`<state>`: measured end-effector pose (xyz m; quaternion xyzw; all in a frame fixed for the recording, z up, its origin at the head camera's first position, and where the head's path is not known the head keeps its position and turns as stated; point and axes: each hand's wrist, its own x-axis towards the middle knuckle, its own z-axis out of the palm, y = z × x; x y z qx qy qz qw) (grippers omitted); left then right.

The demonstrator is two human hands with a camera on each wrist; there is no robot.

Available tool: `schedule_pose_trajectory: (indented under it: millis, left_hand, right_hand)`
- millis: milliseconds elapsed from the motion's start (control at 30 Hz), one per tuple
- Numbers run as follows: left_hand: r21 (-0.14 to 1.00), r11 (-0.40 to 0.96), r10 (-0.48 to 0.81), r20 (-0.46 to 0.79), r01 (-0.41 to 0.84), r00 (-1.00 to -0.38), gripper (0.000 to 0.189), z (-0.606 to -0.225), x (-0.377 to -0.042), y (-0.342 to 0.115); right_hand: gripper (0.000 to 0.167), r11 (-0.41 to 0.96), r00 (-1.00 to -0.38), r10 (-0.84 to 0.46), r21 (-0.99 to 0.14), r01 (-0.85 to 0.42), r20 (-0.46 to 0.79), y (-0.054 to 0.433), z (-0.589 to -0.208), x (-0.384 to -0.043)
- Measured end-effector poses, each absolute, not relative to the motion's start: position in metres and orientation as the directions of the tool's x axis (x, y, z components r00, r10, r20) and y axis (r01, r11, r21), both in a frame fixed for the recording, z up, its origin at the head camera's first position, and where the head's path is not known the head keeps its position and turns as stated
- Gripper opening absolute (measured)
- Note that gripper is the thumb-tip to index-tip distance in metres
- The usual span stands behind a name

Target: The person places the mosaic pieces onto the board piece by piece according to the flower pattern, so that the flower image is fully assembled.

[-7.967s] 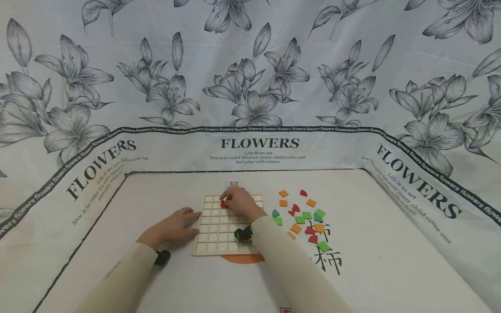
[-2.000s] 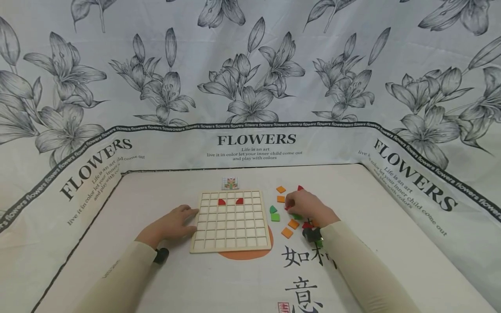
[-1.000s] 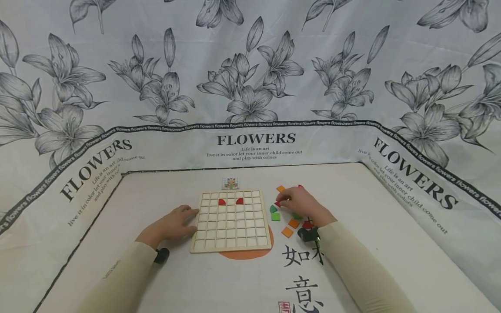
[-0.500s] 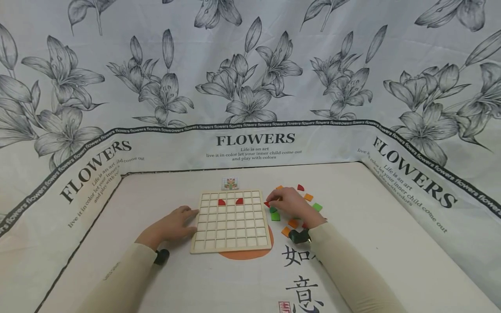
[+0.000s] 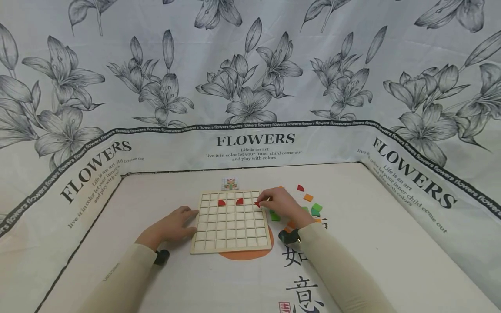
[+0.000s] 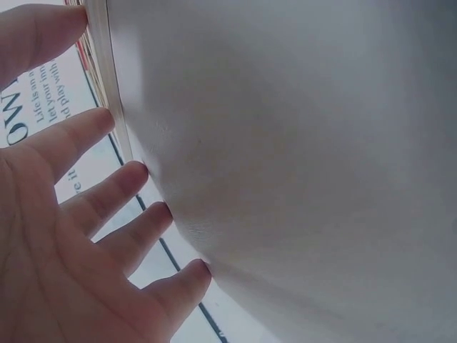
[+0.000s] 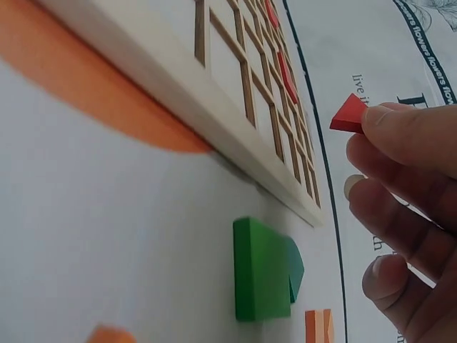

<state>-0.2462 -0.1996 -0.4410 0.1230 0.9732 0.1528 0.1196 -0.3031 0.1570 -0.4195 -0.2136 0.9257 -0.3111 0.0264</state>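
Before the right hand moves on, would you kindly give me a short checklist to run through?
1. Grip on the red piece: ok, the right hand pinches it.
2. Board steadied: ok, fingertips of the left hand touch its left edge.
3. Picture card in sight: ok, it lies uncovered beyond the board.
4. Bare squares available: ok, only two squares visibly hold pieces, both red.
5. Held piece lined up with a square: cannot tell, it is raised off the board.
6. All loose pieces in sight: not ok, the right hand and sleeve hide part of the pile.
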Motion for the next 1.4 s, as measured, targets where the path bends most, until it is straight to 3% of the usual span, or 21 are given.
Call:
schedule_pose_trajectory:
  millis: [1400]
  left_hand:
    - [0.352, 0.920, 0.255, -0.212, 0.170, -0.943, 0.066, -0.435, -0.240, -0.196]
  right_hand:
    - [0.010, 0.677, -0.915, -0.385, -0.636, -0.371, 0.123, 0.094, -0.426, -0.315]
